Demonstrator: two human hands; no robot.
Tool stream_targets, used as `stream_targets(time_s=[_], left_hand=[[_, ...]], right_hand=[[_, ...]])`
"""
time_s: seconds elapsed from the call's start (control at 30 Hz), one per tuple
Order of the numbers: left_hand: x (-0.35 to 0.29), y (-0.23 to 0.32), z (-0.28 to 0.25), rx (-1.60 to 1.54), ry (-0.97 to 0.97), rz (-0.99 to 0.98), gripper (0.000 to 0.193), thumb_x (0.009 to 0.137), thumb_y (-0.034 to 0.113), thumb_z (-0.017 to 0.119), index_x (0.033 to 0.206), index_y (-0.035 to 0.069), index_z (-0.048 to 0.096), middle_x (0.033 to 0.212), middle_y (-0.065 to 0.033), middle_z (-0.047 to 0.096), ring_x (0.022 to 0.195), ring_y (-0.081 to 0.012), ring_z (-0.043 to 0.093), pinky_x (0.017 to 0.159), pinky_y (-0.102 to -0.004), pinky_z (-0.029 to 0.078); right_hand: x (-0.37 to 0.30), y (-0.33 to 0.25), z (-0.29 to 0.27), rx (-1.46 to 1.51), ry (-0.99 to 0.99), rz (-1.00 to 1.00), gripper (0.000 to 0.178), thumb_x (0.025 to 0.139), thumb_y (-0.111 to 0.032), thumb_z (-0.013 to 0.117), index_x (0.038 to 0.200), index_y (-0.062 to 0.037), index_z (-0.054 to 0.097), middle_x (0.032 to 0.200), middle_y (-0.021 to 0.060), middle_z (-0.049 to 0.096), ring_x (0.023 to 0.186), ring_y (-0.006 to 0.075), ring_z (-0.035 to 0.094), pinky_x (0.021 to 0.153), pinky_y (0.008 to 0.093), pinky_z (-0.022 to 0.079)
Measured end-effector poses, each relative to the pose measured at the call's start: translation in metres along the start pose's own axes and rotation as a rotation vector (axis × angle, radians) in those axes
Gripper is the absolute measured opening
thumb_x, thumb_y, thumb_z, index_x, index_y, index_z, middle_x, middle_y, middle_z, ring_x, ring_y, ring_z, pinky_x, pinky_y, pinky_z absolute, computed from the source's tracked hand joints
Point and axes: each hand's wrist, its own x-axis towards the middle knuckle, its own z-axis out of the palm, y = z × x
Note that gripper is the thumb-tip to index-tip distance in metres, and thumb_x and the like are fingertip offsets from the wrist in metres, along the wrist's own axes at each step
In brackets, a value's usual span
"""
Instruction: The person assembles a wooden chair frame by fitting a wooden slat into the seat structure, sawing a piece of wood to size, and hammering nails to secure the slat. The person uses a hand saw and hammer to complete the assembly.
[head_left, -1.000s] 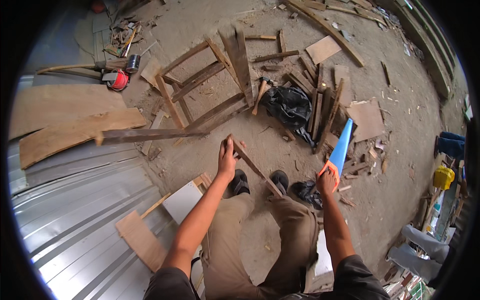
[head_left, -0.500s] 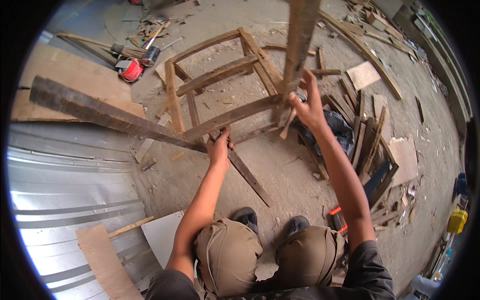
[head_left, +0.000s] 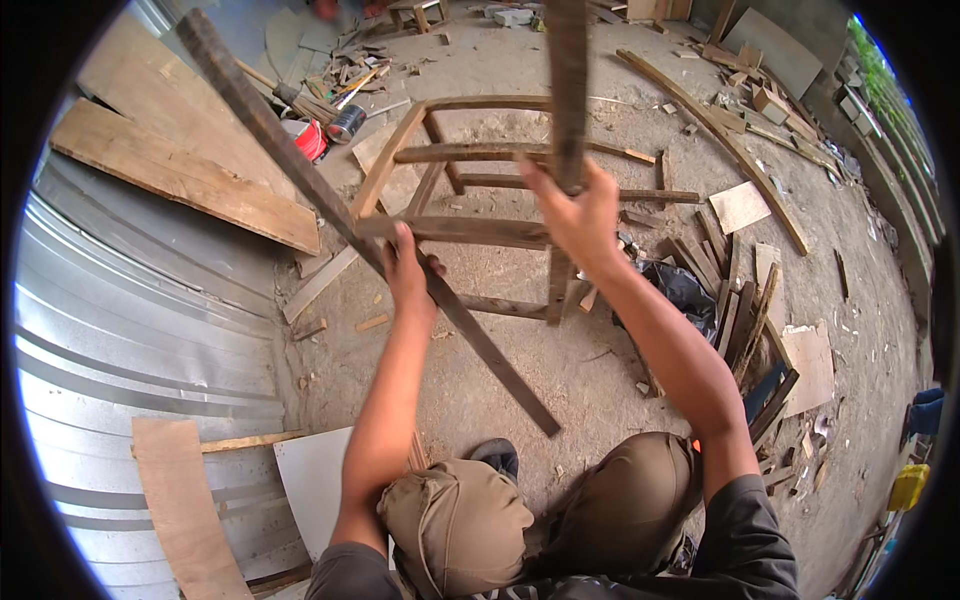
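Observation:
A wooden chair frame (head_left: 470,232) stands tilted on the floor in front of me, its rails and slats stretching away from me. At its near left corner, my left hand (head_left: 408,278) is closed around a long dark wooden leg (head_left: 318,190), with the thumb up against the near rail. That leg slants from the upper left down to the floor near my feet. My right hand (head_left: 582,220) is wrapped around the upright dark wooden post (head_left: 568,90) at the near right corner. The post's top runs out of view, and the palm hides part of it.
Scrap wood (head_left: 745,310) and a black plastic bag (head_left: 682,298) lie to the right. Corrugated metal sheeting (head_left: 150,340) and a leaning board (head_left: 190,180) line the left. Beyond the frame are a red bucket (head_left: 311,142), a can (head_left: 346,124) and a long beam (head_left: 715,150).
The frame has turned and tilted in my hands, its left leg now steeper. My right hand has moved left and lower in view. The view takes in more of the far floor.

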Motion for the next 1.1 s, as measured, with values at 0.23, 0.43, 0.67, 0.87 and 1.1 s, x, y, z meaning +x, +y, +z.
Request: stream_targets(time_s=[0.23,0.43,0.67,0.87,1.1], left_hand=[[0.044,0.021,-0.042,0.419,-0.053,0.163,0.047,0.09,0.044,0.073,0.108,0.003,0.058,0.072,-0.0004,0.054,0.05,-0.011,0.05,0.045,-0.0266,0.04],[-0.027,-0.031,-0.066,0.47,-0.329,0.21,0.032,0.085,0.02,0.079,0.106,0.001,0.063,0.072,-0.0024,0.061,0.051,-0.0092,0.054,0.044,-0.027,0.042],[-0.032,-0.047,-0.091,0.674,-0.169,0.444,0.046,0.089,0.037,0.075,0.107,-0.002,0.06,0.081,-0.0065,0.062,0.053,-0.0133,0.057,0.048,-0.0302,0.047],[-0.048,-0.045,-0.049,0.647,-0.079,0.369,0.045,0.09,0.041,0.074,0.103,-0.001,0.063,0.074,-0.0037,0.062,0.053,-0.0095,0.054,0.048,-0.0257,0.046],[-0.01,0.036,-0.033,0.467,-0.071,0.505,0.039,0.086,0.036,0.078,0.095,0.0,0.067,0.074,-0.0024,0.063,0.051,-0.0081,0.051,0.045,-0.026,0.041]], right_hand=[[-0.027,0.019,0.102,-0.038,-0.048,-0.351,0.048,0.091,-0.035,0.073,0.107,0.0032,0.05,0.077,0.0199,0.063,0.065,0.032,0.064,0.061,0.0426,0.051],[-0.022,0.013,0.12,-0.248,-0.398,-0.347,0.059,0.094,-0.05,0.062,0.114,0.002,0.043,0.098,0.022,0.061,0.096,0.0346,0.061,0.083,0.0497,0.045],[-0.029,0.069,0.038,-0.5,-0.177,-0.7,0.075,0.09,-0.046,0.07,0.138,0.0031,0.04,0.131,0.0257,0.049,0.128,0.0387,0.046,0.107,0.0504,0.037],[0.043,0.189,-0.114,-0.277,0.124,0.163,0.087,0.094,-0.065,0.05,0.143,0.0062,0.037,0.142,0.0317,0.043,0.132,0.0412,0.044,0.111,0.0531,0.034],[0.063,0.187,-0.069,-0.136,0.089,0.127,0.077,0.092,-0.065,0.058,0.117,0.0076,0.057,0.106,0.0204,0.063,0.101,0.0253,0.058,0.089,0.0387,0.047]])
